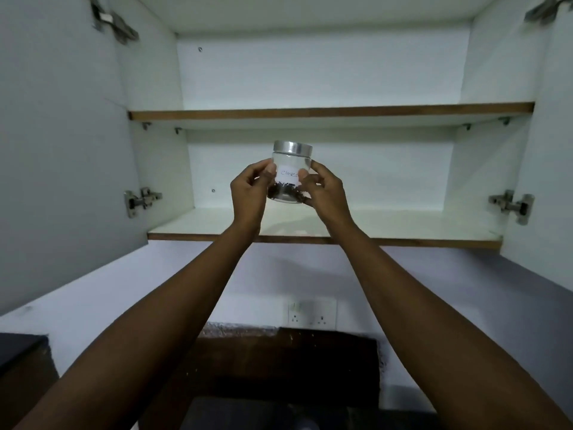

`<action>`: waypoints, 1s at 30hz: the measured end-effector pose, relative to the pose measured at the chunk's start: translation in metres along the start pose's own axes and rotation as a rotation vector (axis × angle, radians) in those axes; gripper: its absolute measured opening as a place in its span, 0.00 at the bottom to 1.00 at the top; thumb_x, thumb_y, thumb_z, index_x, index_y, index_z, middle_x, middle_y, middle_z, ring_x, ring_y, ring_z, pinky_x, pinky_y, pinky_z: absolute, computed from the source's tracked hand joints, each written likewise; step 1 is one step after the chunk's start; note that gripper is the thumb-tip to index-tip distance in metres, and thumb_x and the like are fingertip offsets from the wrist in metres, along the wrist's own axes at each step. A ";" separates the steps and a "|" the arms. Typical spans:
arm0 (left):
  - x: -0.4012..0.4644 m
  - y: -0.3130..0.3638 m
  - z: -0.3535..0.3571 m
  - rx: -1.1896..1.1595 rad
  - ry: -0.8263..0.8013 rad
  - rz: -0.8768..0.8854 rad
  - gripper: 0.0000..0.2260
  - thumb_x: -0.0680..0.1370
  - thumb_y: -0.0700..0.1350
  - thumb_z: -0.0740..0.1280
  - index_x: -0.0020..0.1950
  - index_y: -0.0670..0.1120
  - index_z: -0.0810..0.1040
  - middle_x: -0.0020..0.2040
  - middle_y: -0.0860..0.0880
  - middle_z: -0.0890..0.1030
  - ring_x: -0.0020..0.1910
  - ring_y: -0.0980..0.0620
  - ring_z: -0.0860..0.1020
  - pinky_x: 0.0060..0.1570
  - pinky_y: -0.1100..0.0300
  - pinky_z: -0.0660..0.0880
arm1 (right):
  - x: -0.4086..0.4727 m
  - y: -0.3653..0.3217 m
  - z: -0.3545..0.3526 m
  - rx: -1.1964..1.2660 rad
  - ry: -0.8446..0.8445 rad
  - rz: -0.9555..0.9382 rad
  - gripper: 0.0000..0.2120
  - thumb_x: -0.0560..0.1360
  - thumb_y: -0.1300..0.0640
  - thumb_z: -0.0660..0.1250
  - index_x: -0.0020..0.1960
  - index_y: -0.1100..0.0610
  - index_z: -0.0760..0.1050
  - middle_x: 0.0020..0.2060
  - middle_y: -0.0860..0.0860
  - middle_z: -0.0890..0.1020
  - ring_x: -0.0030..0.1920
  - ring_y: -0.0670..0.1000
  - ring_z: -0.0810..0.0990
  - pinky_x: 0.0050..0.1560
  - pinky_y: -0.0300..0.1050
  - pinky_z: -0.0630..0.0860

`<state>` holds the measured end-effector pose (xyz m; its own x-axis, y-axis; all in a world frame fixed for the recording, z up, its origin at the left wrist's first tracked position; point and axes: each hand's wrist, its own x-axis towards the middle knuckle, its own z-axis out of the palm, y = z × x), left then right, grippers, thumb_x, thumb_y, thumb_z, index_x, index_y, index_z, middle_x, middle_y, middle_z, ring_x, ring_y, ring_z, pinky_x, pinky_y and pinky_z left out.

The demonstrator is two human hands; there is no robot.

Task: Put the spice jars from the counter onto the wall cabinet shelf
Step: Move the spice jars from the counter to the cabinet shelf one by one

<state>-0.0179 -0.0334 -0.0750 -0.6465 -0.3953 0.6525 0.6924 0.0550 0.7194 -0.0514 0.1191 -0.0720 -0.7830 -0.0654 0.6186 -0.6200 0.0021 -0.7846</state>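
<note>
Both hands, left and right, grip the jar upright above the lower shelf, near its front edge.

Single head-worn view, tilted upward into the open wall cabinet, close, arms reaching forward from below

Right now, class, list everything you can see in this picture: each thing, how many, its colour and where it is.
jar: one, clear glass with silver lid and white label reading Cloves, dark spice inside, held in front of the lower shelf.
shelves: two, white with brown front edges, inside the wall cabinet.
cabinet doors: two, pale grey, swung open at left and right.
hinges: four, silver metal, on the doors.
wall socket: one, white, on the wall under the cabinet.
left hand: one, holds the jar's left side.
right hand: one, holds the jar's right side.
</note>
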 end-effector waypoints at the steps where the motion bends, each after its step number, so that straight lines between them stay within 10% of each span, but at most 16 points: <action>1: 0.009 -0.001 -0.005 0.021 0.008 0.004 0.13 0.79 0.49 0.72 0.61 0.45 0.85 0.54 0.49 0.88 0.55 0.52 0.86 0.53 0.59 0.83 | 0.009 0.001 0.009 0.011 -0.011 0.012 0.25 0.79 0.45 0.69 0.74 0.50 0.73 0.59 0.55 0.83 0.60 0.54 0.84 0.58 0.57 0.84; 10: 0.062 -0.060 -0.110 0.287 0.102 -0.284 0.11 0.80 0.38 0.68 0.61 0.40 0.84 0.59 0.39 0.85 0.54 0.42 0.82 0.65 0.38 0.78 | 0.049 0.066 0.129 -0.067 -0.249 0.277 0.25 0.78 0.58 0.72 0.72 0.60 0.71 0.64 0.60 0.81 0.61 0.60 0.83 0.61 0.61 0.82; 13: 0.081 -0.078 -0.147 0.366 0.147 -0.354 0.13 0.79 0.38 0.67 0.62 0.39 0.83 0.56 0.38 0.85 0.47 0.45 0.81 0.64 0.40 0.79 | 0.059 0.089 0.175 -0.207 -0.341 0.252 0.30 0.75 0.57 0.75 0.73 0.61 0.70 0.64 0.57 0.81 0.65 0.57 0.81 0.69 0.54 0.76; 17: 0.107 -0.092 -0.170 0.432 0.243 -0.384 0.13 0.80 0.39 0.66 0.61 0.40 0.84 0.57 0.37 0.86 0.52 0.38 0.84 0.64 0.43 0.80 | 0.081 0.105 0.223 -0.318 -0.344 0.219 0.27 0.75 0.53 0.75 0.69 0.61 0.72 0.61 0.54 0.80 0.62 0.55 0.79 0.55 0.41 0.70; 30: 0.171 -0.149 -0.207 0.547 0.347 -0.477 0.15 0.84 0.40 0.63 0.69 0.41 0.79 0.68 0.42 0.81 0.69 0.44 0.79 0.66 0.54 0.78 | 0.147 0.164 0.303 -0.400 -0.312 0.167 0.23 0.76 0.52 0.73 0.66 0.62 0.73 0.55 0.55 0.80 0.52 0.52 0.75 0.51 0.41 0.67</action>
<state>-0.1658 -0.2988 -0.1196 -0.6347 -0.7467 0.1988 0.0533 0.2143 0.9753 -0.2531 -0.1926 -0.1226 -0.8583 -0.3249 0.3972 -0.5067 0.4140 -0.7562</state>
